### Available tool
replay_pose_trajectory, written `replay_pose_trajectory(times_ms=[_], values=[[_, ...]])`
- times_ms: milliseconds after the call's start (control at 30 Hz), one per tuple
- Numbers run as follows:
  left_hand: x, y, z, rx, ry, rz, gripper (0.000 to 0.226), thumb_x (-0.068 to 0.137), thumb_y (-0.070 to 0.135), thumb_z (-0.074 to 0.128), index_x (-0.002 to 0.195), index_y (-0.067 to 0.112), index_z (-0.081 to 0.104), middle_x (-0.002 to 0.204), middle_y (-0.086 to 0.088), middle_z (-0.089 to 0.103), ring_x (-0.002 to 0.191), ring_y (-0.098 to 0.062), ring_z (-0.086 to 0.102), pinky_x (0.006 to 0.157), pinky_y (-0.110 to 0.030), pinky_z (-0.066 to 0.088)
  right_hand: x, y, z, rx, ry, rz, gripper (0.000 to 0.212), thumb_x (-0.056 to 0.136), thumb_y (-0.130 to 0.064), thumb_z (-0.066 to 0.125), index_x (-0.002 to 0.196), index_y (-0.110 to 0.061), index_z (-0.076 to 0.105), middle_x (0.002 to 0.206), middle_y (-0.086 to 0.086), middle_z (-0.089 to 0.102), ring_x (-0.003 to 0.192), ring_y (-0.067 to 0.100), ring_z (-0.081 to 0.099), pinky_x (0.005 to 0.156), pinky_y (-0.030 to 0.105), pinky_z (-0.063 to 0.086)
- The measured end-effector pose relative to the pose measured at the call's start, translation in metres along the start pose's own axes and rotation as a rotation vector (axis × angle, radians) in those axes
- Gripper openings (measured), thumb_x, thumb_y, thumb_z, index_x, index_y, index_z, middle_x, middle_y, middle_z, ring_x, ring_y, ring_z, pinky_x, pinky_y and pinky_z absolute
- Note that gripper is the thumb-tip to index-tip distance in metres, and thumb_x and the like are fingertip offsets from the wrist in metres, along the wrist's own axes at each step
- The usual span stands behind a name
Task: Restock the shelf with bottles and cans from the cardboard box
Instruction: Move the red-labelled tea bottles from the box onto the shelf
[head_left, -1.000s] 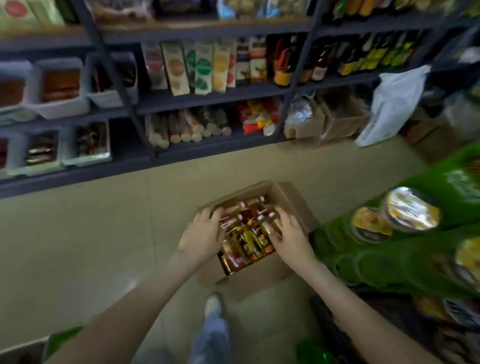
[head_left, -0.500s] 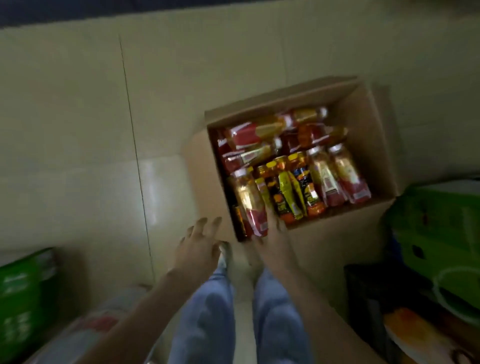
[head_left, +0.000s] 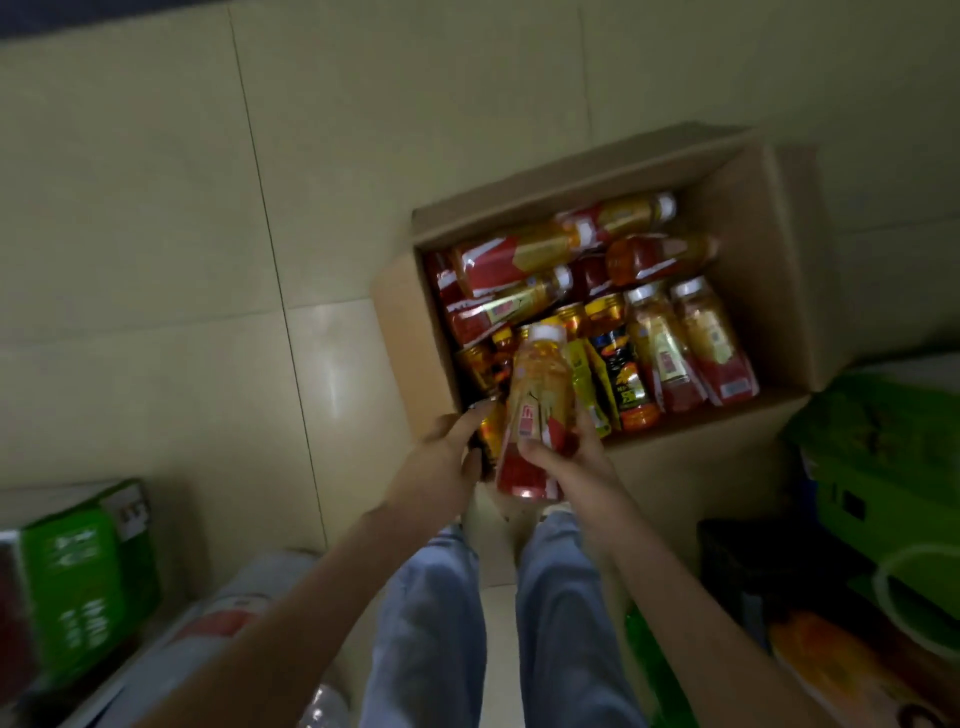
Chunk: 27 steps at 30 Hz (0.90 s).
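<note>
Right hand (head_left: 576, 470) wrapped round a red-label bottle (head_left: 535, 410), left hand (head_left: 441, 467) gripping a smaller gold bottle (head_left: 490, 434), both at the near edge of the cardboard box (head_left: 753, 249) on the floor; I read box near full, shelf out of view, restock barely started.

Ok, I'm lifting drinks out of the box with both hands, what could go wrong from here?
1. The right hand grips the tall bottle near its base, so its top could tip out of the grip.
2. The left hand pinches a small gold-labelled bottle right against the tall one; a knock might drop either into the packed cardboard box.
3. The green carton beside the box crowds the floor, a possible trip when turning.
</note>
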<state>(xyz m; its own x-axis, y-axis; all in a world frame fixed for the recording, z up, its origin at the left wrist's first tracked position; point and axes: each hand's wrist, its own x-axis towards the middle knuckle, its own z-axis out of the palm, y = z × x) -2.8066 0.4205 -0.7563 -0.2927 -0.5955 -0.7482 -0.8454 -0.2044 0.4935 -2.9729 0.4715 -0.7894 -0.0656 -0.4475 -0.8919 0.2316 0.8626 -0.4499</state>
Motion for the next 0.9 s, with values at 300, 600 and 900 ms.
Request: replay_pose_trajectory(times_ms=[300, 600, 900], values=[[-0.119, 0.184, -0.139, 0.027, 0.042, 0.514, 0.058, 0.089, 0.023, 0.045, 0.146, 0.027, 0.036, 0.14, -0.01, 0.048, 0.126, -0.027, 0.049, 0.102, -0.039, 0.044, -0.229, -0.167, -0.028, 0.256, 0.021, -0.352, 0.088, 0.072, -0.013, 0.078, 0.144, -0.035, 0.032, 0.127, -0.003, 0.061, 0.113, 0.018, 0.061, 0.089, 0.038, 0.054], [-0.296, 0.342, -0.2, 0.196, 0.015, 1.034, 0.058, 0.093, 0.034, 0.052, 0.145, 0.033, 0.026, 0.143, -0.001, 0.046, 0.127, -0.014, 0.047, 0.106, -0.036, 0.041, -0.474, -0.224, -0.063, 0.295, 0.272, -0.778, 0.1, 0.072, -0.011, 0.08, 0.148, -0.038, 0.02, 0.133, -0.008, 0.051, 0.117, 0.011, 0.058, 0.099, 0.043, 0.048], [-0.5, 0.454, -0.123, 0.478, 0.14, 1.6, 0.06, 0.097, 0.035, 0.049, 0.15, 0.024, 0.023, 0.15, 0.002, 0.036, 0.135, -0.007, 0.033, 0.111, -0.031, 0.032, -0.735, -0.123, -0.136, 0.209, 0.559, -1.137, 0.093, 0.069, -0.018, 0.08, 0.14, -0.044, 0.026, 0.126, 0.005, 0.058, 0.109, 0.018, 0.064, 0.084, 0.04, 0.056]])
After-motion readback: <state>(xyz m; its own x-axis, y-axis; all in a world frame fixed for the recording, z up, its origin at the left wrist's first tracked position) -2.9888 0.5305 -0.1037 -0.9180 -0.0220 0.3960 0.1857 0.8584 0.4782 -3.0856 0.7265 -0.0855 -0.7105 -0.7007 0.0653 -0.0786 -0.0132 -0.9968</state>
